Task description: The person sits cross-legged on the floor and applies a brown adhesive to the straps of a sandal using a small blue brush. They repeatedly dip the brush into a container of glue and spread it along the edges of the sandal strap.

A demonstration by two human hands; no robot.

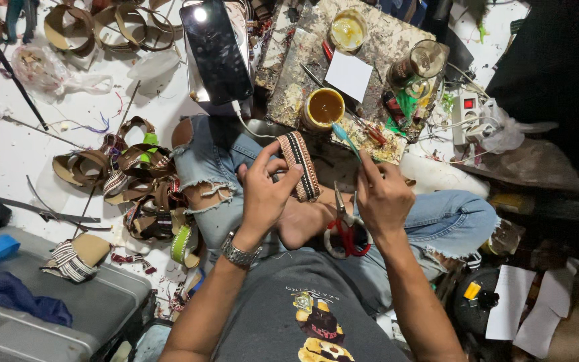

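I sit cross-legged on the floor in torn jeans. My left hand (pixel 265 188), with a metal watch on its wrist, holds a patterned woven strap (pixel 301 165) in black, cream and red. In my right hand (pixel 383 194) is a thin brush with a teal handle (pixel 347 139), which points up toward a small cup of brown glue (pixel 324 107). Red-handled scissors (pixel 344 231) lie on my lap below the right hand.
A paint-smeared board (pixel 296 74) carries the glue cup, a yellowish cup (pixel 348 29), a white card and a glass jar (pixel 418 66). A dark phone (pixel 216 48) lies charging. Several strap loops (pixel 139 181) pile at the left. A grey case (pixel 48 302) sits lower left, a power strip (pixel 465 114) at right.
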